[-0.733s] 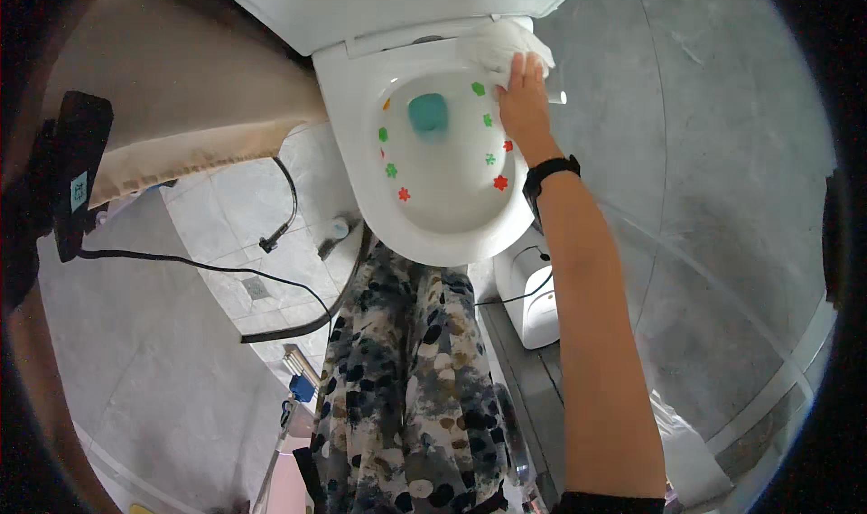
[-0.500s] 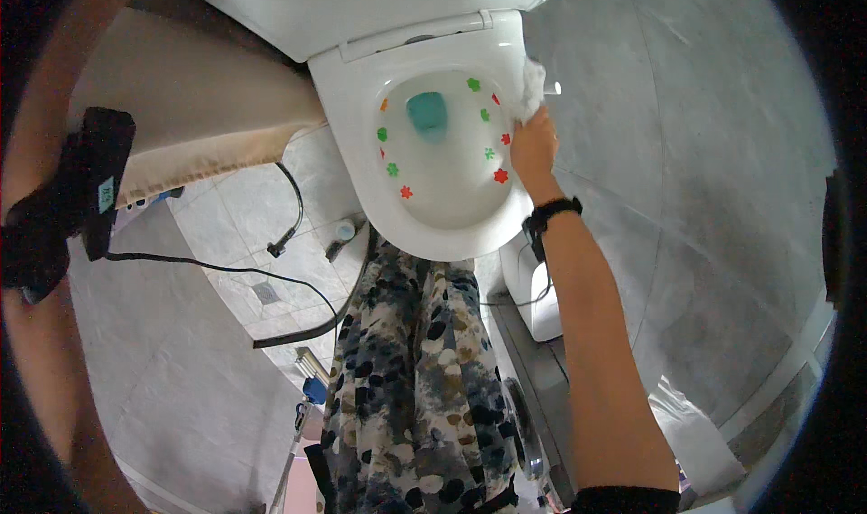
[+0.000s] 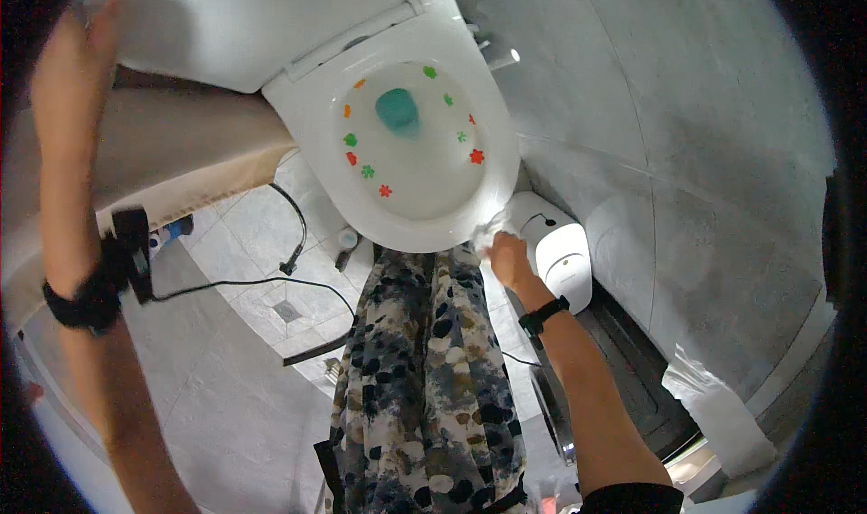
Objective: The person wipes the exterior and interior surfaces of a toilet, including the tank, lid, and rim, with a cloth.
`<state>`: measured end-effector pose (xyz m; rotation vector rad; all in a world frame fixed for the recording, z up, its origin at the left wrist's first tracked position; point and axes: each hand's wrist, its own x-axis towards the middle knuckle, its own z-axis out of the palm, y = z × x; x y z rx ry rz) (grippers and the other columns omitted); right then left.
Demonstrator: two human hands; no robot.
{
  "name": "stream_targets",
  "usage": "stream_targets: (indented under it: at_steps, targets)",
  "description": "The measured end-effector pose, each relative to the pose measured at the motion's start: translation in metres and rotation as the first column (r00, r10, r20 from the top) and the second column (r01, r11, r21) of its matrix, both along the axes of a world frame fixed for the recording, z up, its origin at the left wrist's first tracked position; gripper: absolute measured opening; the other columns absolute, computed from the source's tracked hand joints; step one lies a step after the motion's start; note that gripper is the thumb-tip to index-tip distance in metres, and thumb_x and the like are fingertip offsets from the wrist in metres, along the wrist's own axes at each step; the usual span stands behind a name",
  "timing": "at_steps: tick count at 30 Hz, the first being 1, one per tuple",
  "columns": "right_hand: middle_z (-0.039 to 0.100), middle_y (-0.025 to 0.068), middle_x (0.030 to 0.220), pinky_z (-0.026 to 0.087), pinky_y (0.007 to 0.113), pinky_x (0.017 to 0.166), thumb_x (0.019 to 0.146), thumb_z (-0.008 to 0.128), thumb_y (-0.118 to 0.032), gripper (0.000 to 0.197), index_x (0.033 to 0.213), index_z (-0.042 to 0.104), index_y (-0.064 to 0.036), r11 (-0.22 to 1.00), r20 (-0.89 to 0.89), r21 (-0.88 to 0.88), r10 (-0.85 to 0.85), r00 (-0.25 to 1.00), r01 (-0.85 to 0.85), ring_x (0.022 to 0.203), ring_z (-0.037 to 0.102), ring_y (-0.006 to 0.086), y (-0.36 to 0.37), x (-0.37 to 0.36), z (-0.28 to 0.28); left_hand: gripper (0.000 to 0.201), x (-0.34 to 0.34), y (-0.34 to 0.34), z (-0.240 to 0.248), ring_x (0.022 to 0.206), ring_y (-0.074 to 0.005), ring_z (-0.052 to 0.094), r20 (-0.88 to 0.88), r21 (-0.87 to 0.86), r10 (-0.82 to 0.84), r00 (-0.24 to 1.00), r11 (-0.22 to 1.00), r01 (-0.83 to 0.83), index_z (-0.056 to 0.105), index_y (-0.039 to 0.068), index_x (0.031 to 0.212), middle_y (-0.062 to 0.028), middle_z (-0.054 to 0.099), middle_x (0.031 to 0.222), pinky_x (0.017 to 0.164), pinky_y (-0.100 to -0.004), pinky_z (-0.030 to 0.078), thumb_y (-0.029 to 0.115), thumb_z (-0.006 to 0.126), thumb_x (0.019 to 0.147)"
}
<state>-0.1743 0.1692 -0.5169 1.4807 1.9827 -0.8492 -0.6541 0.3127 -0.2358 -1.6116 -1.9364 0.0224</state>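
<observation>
My right hand (image 3: pixel 512 259) is closed on a crumpled white tissue (image 3: pixel 492 228) and presses it to the near right edge of the toilet's white rim (image 3: pixel 496 175). Inside the bowl are small flower-shaped stickers (image 3: pixel 477 156) in red, green and orange, with blue-green water (image 3: pixel 397 110) at the bottom. At the far left my left hand (image 3: pixel 74 53) is raised beside the upright toilet lid (image 3: pixel 217 22). Its fingers are smeared and partly cut off by the dark rim of the picture, so what they hold, if anything, cannot be made out.
A white rounded bin-like container (image 3: pixel 567 266) stands right of the toilet, by the grey wall. Left of the bowl is a tan ledge (image 3: pixel 194 153). A black cable (image 3: pixel 244 282) runs from my left wrist. A white sheet (image 3: pixel 718 415) hangs at lower right.
My right hand has brought the tissue from the right side of the rim round to its near edge. My left hand has come into view at upper left. The view has shifted and turned.
</observation>
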Motion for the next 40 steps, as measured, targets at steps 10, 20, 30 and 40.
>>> stream_targets:
  at_steps: [10,20,30,40]
  targets:
    - [0.057,0.0167,0.082,0.042,0.044,0.068,0.083,0.047,-0.029,0.032,0.094,0.045,0.0011,0.961,-0.119,0.059,-0.262,0.958,0.270,0.079,0.056,0.0322,-0.061,0.069,-0.022,0.077,0.269,-0.153,-0.210,0.122,-0.0265,0.025,0.612,-0.695,0.023,0.791,0.494,0.523,0.027,-0.003,0.124,-0.0156,0.029,0.129,0.100,-0.0436,0.016,0.025,0.065,0.064]
    - [0.056,0.0222,0.076,0.041,0.047,0.063,0.081,0.049,-0.029,0.031,0.090,0.044,0.0010,0.878,-0.315,0.077,-0.429,0.847,0.473,0.072,0.053,0.0403,-0.071,0.064,-0.004,0.041,0.281,-0.171,-0.265,0.094,-0.0196,0.049,0.534,-0.664,-0.013,0.845,0.612,0.429,0.050,0.005,0.098,-0.0051,0.053,0.093,0.095,-0.0578,0.017,0.013,0.064,0.060]
    - [0.056,0.0249,0.080,0.042,0.045,0.064,0.082,0.049,-0.028,0.034,0.089,0.046,0.0049,0.866,-0.240,-0.048,-0.494,0.835,0.498,0.076,0.054,0.0383,-0.069,0.060,-0.002,0.068,0.235,-0.138,-0.117,0.104,-0.0256,0.045,0.727,-0.678,0.119,0.676,0.282,0.679,0.047,0.007,0.106,-0.0077,0.051,0.106,0.097,-0.0583,0.011,0.026,0.073,0.046]
    - [0.034,0.0218,0.119,0.035,0.043,0.083,0.076,0.057,-0.016,0.052,0.117,0.033,0.0033,0.776,-0.548,0.288,-0.346,0.762,0.560,0.095,0.045,0.0382,0.049,0.027,0.011,0.069,0.121,-0.101,0.029,0.116,-0.0280,0.036,0.699,-0.175,-0.094,0.709,0.939,0.297,0.044,0.011,0.118,-0.0111,0.038,0.126,0.096,-0.0468,0.026,0.001,0.060,0.051]
